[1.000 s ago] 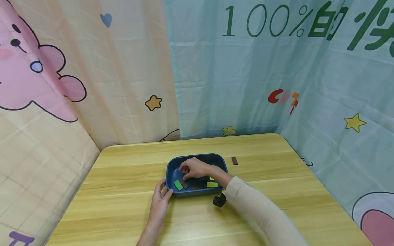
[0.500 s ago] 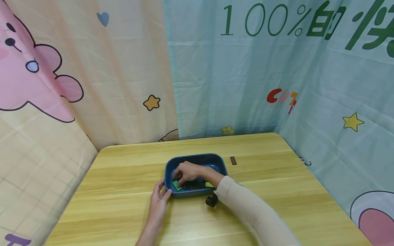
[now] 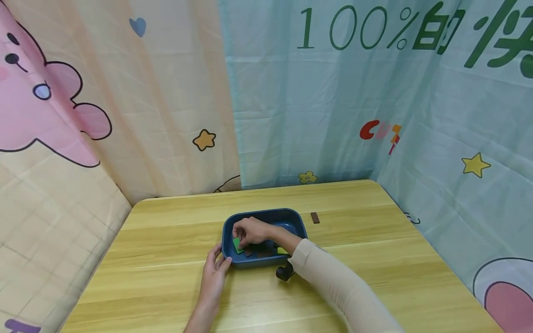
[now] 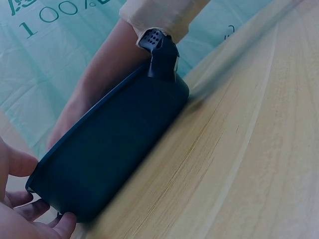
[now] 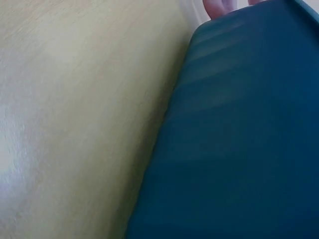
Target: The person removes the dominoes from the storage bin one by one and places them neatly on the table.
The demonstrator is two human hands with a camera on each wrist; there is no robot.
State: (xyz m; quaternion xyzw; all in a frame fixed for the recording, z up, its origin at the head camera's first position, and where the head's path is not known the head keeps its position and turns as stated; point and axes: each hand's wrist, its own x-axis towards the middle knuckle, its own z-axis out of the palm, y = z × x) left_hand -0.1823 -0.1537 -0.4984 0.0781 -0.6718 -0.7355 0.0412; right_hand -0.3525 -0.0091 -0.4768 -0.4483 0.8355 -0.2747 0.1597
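A deep blue tray (image 3: 287, 214) stands on the table. At its left front corner, my left hand (image 3: 213, 273) grips it with thumb and fingers; the left wrist view shows these fingers (image 4: 65, 225) against the tray's end wall. My right hand (image 3: 253, 231) reaches inside, pinching a flat green block (image 3: 238, 245) between thumb and fingertips near the left wall. Beside the green block lies a brown block (image 3: 249, 252), partly covered by the hand. A yellow block (image 3: 282, 250) shows under the right wrist. In the right wrist view only the tray's outer wall (image 5: 239, 129) and left fingertips appear.
One brown block (image 3: 315, 218) lies on the wooden table (image 3: 166, 259), right of the tray. A black wrist-worn camera (image 3: 285, 272) hangs under the right forearm, close to the tray's front wall. Printed curtains (image 3: 283, 115) enclose the table's back and sides.
My right hand has moved left and down inside the tray onto the green block, which has now shifted slightly and tilted. The left hand keeps its place on the corner.
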